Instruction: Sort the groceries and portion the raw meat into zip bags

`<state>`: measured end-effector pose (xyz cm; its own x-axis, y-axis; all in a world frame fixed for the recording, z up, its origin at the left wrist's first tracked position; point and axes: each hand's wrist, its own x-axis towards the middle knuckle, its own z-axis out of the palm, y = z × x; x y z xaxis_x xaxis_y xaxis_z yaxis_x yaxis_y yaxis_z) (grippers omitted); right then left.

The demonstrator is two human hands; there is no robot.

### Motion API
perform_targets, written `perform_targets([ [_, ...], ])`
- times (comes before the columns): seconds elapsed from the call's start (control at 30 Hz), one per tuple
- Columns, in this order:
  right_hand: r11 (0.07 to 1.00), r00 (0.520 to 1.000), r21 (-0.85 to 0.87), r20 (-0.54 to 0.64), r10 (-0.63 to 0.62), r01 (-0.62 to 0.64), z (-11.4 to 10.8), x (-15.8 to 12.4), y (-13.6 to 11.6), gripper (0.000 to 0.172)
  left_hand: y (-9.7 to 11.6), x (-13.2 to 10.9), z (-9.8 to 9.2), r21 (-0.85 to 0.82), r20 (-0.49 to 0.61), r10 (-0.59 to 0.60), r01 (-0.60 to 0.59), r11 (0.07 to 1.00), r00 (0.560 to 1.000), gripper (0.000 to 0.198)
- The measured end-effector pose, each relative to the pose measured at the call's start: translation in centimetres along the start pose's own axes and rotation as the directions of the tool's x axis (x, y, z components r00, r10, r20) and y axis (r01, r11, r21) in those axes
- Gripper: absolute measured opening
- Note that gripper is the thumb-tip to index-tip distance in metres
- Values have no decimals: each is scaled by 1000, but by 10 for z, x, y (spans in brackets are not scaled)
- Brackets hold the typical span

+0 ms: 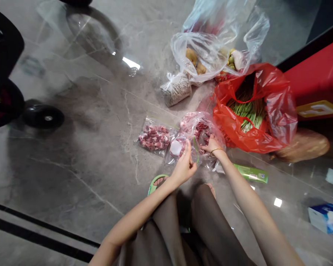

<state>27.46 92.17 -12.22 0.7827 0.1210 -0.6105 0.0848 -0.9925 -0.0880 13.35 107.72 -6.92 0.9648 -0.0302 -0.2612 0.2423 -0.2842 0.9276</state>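
Observation:
My left hand (185,167) is closed on the upper edge of a clear zip bag (170,159) that has a white round patch and some meat in it. The bag's green zip strip runs beside my fingers. My right hand (213,145), a bracelet at its wrist, reaches into a thin plastic bag of raw meat (189,120). Its fingers are bent around meat pieces, and the fingertips are partly hidden. Left of both, a filled zip bag of cut meat (154,137) lies flat on the floor.
A red bag of green vegetables (245,114) stands to the right, beside a red box (316,74). Behind are a clear bag with potatoes (191,56) and a tied bag of grain-like bits (177,92). A green packet (251,173) lies by my right forearm. Black wheels (44,115) stand left.

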Motion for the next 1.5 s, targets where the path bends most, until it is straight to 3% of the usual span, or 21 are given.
perform_targets([
  [0.13,1000,1000,9,-10,16,-16,-5,0,-14,60,0,4,-5,-31,-19,-29,29,999,999,96],
  [0.3,1000,987,-3,-163,18,-19,-6,1,-29,70,0,4,-6,-52,-17,-41,41,998,999,96],
  [0.43,996,993,-86,-117,14,-24,-8,8,-35,70,-1,4,-6,-43,-21,-26,25,999,999,96],
  [0.63,973,989,-187,-32,-145,137,-11,11,-29,45,-3,-5,-2,9,-16,-6,6,1000,1000,94],
  [0.7,982,986,-134,-75,-147,136,-14,8,-24,38,-4,-9,3,35,9,19,-19,999,1000,93],
  [0.8,978,961,77,-217,-172,192,-28,-3,-16,29,-5,-12,5,43,34,40,-41,998,999,91],
  [0.9,851,921,397,-318,-225,345,-49,-30,-18,23,-3,-13,-4,19,15,11,-11,1000,1000,92],
  [0.93,775,926,517,-295,-236,363,-54,-41,-22,24,-2,-13,-9,8,6,-3,3,1000,1000,93],
  [1.0,622,946,723,-142,-292,301,-57,-62,-36,31,0,-14,-19,-16,-6,-25,25,1000,1000,95],
  [1.07,565,925,796,19,-379,215,-49,-77,-57,33,0,-16,-28,-45,-5,-37,36,998,999,95],
  [1.1,584,916,781,37,-399,223,-42,-81,-69,33,0,-18,-31,-59,-2,-40,40,997,999,95],
  [1.17,659,919,680,-54,-390,320,-24,-84,-92,36,-1,-20,-35,-86,-5,-49,48,995,999,96],
  [1.23,728,918,567,-155,-366,385,-8,-82,-109,48,0,-23,-39,-117,-26,-64,60,991,998,98],
  [1.3,757,912,516,-151,-381,402,-1,-82,-118,61,3,-26,-45,-167,-48,-88,79,983,995,100],
  [1.5,733,844,459,-76,-531,503,-26,-107,-115,87,29,-39,-65,-280,-51,-144,124,952,988,97],
])
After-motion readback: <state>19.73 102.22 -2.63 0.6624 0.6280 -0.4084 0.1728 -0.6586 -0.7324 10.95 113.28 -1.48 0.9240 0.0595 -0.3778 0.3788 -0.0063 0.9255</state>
